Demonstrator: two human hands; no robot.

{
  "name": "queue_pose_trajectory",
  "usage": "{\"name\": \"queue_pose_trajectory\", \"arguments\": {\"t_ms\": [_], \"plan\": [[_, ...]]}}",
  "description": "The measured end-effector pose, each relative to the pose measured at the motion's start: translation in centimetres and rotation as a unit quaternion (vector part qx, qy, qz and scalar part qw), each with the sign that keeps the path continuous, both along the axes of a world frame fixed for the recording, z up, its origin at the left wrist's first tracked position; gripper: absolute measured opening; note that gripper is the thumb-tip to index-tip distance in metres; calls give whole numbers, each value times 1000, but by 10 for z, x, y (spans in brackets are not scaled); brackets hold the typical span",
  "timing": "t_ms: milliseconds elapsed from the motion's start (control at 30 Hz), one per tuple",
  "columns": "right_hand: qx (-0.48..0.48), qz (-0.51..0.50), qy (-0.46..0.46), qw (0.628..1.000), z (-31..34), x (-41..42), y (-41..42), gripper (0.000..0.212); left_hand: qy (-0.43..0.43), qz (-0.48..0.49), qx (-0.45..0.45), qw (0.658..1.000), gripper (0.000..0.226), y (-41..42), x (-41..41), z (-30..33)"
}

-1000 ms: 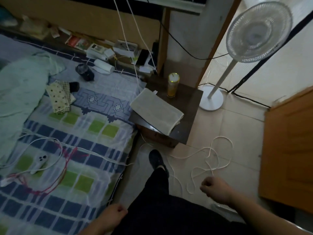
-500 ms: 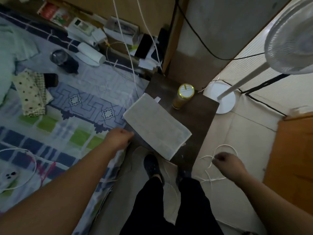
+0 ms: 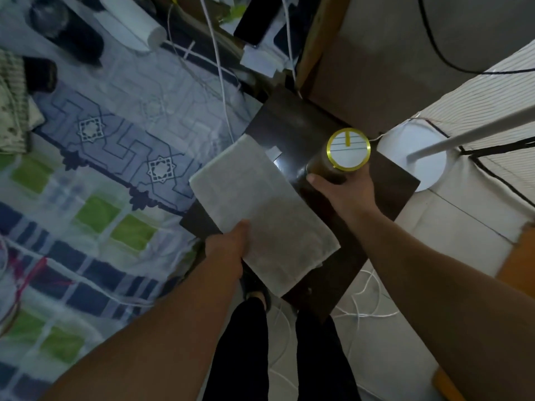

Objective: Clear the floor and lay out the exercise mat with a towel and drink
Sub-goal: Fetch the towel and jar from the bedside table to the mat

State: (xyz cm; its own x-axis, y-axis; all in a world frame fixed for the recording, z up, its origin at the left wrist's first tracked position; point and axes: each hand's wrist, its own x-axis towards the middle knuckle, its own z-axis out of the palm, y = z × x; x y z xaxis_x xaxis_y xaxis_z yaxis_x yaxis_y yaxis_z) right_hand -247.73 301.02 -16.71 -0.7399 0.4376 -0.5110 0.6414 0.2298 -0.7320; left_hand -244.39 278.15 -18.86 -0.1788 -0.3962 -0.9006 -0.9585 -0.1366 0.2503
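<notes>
A folded pale grey towel (image 3: 266, 209) lies on a small dark side table (image 3: 295, 123) beside the bed. My left hand (image 3: 228, 247) grips the towel's near left edge, thumb on top. A drink can with a white, yellow-rimmed lid (image 3: 348, 149) stands at the table's right side. My right hand (image 3: 344, 189) is wrapped around the can's body from the near side. No exercise mat is in view.
A bed with a patterned blue and green sheet (image 3: 95, 175) fills the left. White cables (image 3: 362, 311) lie tangled on the tiled floor by my feet. A standing fan's round base (image 3: 414, 157) sits right of the table. A wooden door (image 3: 518, 261) is at the right edge.
I have leaned in over the table. My left hand moved onto the towel's edge and closed on it. My right hand rose from the floor cables to the can and wrapped around it.
</notes>
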Motion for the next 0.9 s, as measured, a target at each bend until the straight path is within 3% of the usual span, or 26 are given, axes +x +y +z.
{"name": "queue_pose_trajectory", "arguments": {"t_ms": [200, 400, 500, 667, 767, 900], "plan": [[2, -37, 25, 999, -10, -14, -7, 75, -10, 63, 9, 998, 99, 7, -9, -7], [66, -3, 55, 996, -1, -26, -7, 74, 31, 80, 138, 987, 26, 1, -14, 7], [36, 13, 22, 999, 12, -18, -4, 79, 55, 83, 161, 982, 12, -2, -12, 24], [28, 61, -14, 998, 62, 10, 5, 65, 98, 80, 194, 973, 16, -20, 0, 78], [52, 88, -41, 994, 96, 32, 7, 60, 131, 70, 164, 975, 32, -37, 20, 114], [73, 152, -47, 985, 132, 60, 5, 61, 137, 65, 141, 978, 32, -70, 67, 164]]}}
